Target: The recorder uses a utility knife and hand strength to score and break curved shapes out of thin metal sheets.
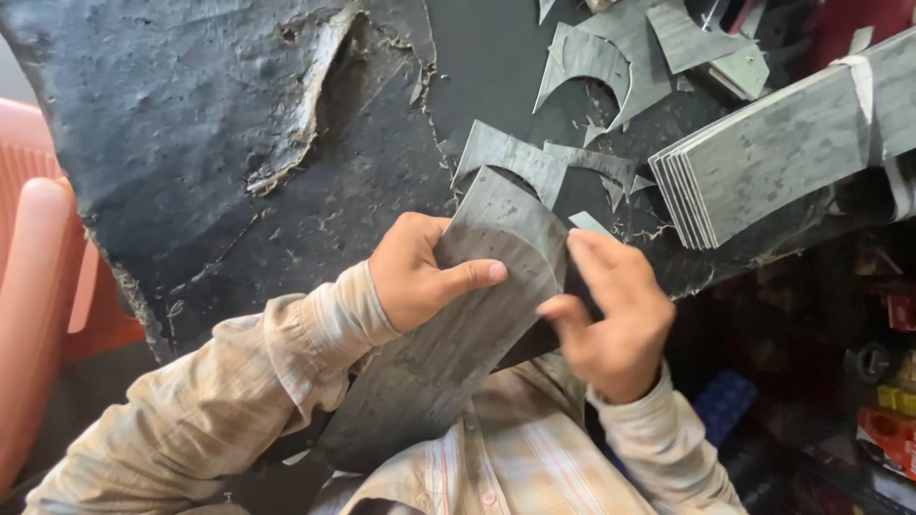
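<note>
Item: stack of grey cut sheets (477, 305), long with a rounded top end, held tilted over the person's lap at centre frame, top end toward 1 o'clock.

Left hand (420, 272): at 9 o'clock of the stack, fingers curled around its left edge, thumb pressed flat across the top sheet.

Right hand (611, 315): at 3 o'clock of the stack, fingers bent and close together, tips touching the stack's right edge, thumb underneath near the lower side.

Surroundings: worn black work surface (210, 143), torn and cracked, at 11 o'clock. Grey offcuts with curved cut-outs (592, 62), scattered at 12 to 1 o'clock, some just beyond the stack's top end. Bundle of rectangular grey sheets (782, 143), tied with a pale band, at 2 o'clock, well apart from the hands. Pink plastic chair (38, 305) at 9 o'clock, frame edge.
</note>
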